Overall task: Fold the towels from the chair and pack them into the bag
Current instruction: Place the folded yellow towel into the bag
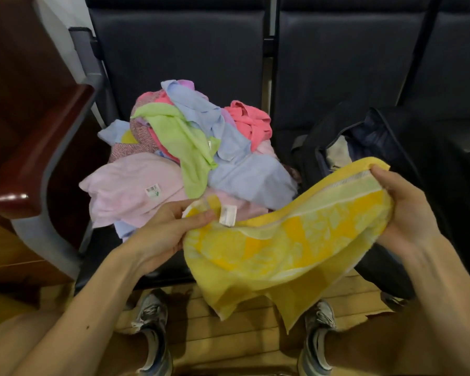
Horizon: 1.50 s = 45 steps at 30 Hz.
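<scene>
A yellow patterned towel hangs stretched between my two hands above the chair's front edge. My left hand pinches its left corner beside a white label. My right hand grips the towel's right end, thumb on top. Behind it, a loose pile of towels in pink, blue, green and coral lies on the dark chair seat. A dark bag stands open on the neighbouring seat to the right, with something pale inside it.
A dark red wooden armrest borders the pile on the left. Dark padded seat backs rise behind. My two shoes stand on a wooden floor below the towel.
</scene>
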Motion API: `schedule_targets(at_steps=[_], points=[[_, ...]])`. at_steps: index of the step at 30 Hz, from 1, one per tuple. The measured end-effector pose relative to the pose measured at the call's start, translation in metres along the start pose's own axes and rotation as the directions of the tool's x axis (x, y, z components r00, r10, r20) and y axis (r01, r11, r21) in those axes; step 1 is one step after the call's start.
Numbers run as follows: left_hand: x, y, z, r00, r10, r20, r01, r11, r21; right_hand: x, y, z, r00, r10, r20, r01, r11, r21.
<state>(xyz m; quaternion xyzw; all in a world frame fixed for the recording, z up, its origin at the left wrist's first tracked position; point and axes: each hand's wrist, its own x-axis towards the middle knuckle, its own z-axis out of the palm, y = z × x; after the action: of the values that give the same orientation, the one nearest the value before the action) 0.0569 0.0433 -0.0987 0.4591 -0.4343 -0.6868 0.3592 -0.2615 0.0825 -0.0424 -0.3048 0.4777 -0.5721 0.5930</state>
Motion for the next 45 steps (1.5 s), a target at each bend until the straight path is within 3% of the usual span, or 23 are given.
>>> schedule_targets(at_steps=[3,6,10,16,23,28,34,45], points=[[-0.001,0.002,-0.010,0.985,0.096,-0.146,-0.064,0.976,0.207,0.002,-0.003,-0.007,0.999,-0.021,-0.034,0.020,0.999,-0.045],[-0.001,0.008,-0.023,0.877,0.281,-0.389,-0.233,0.958,0.168,0.010,0.000,-0.014,0.966,-0.163,-0.200,0.128,0.976,-0.174],[-0.002,0.004,-0.024,0.806,0.438,-0.398,-0.357,0.896,0.263,0.010,0.013,-0.006,0.944,-0.305,-0.128,0.246,0.905,-0.348],[-0.003,0.008,-0.018,0.673,0.512,-0.534,-0.372,0.858,0.354,0.010,0.014,-0.003,0.931,-0.341,-0.130,0.272,0.885,-0.377],[-0.003,-0.001,0.002,0.748,0.476,-0.462,-0.369,0.878,0.306,0.003,0.037,0.020,0.957,-0.288,0.030,0.267,0.838,-0.476],[0.001,-0.002,0.027,0.796,0.428,-0.429,-0.362,0.903,0.230,0.006,0.052,0.033,0.966,-0.252,0.056,0.248,0.845,-0.475],[0.005,-0.016,0.064,0.900,0.372,-0.228,-0.324,0.919,0.222,0.004,0.068,0.046,0.978,-0.201,0.056,0.203,0.855,-0.477],[0.005,-0.029,0.082,0.917,0.362,-0.165,-0.298,0.899,0.320,0.004,0.080,0.060,0.979,-0.142,0.146,0.202,0.756,-0.623]])
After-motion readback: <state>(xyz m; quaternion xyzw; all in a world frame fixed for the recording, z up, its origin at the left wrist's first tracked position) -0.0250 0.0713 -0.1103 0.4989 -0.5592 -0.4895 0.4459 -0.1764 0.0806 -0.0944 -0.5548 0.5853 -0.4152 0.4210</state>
